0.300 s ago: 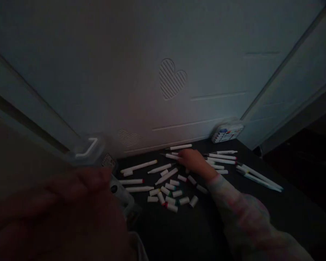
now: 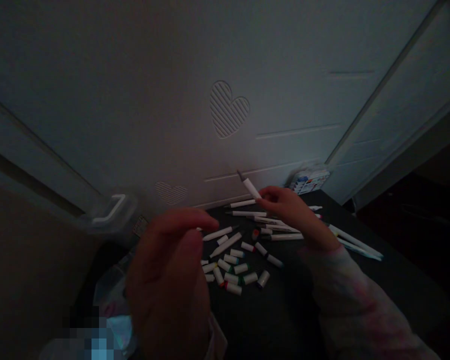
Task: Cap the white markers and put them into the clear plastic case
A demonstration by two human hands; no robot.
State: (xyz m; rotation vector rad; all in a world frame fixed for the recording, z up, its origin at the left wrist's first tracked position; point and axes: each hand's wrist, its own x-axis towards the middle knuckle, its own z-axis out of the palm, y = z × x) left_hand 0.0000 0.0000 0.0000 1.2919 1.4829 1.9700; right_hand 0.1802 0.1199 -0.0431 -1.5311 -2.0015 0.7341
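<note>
My right hand (image 2: pixel 285 205) pinches a white marker (image 2: pixel 252 189) raised above the dark tabletop, its bare grey tip pointing up and left. Close to the camera, my left hand (image 2: pixel 172 265) is held up with thumb and index finger apart and nothing visible between them; its other fingers are largely hidden. Below the hands lie several uncapped white markers (image 2: pixel 228 245). Loose white caps (image 2: pixel 241 268) with coloured ends are scattered nearer to me. More markers (image 2: pixel 360 242) rest on the right, partly behind my right forearm.
A pale panel (image 2: pixel 165 115) with embossed hearts rises behind the tabletop (image 2: pixel 270 320). At the left stands a clear container (image 2: pixel 116 210) with a light handle. A small box with coloured print (image 2: pixel 309 180) leans at the back right. The scene is dim.
My right hand has lifted from among the markers and now holds one up. My left hand has moved right and turned upright, with its thumb and index finger showing.
</note>
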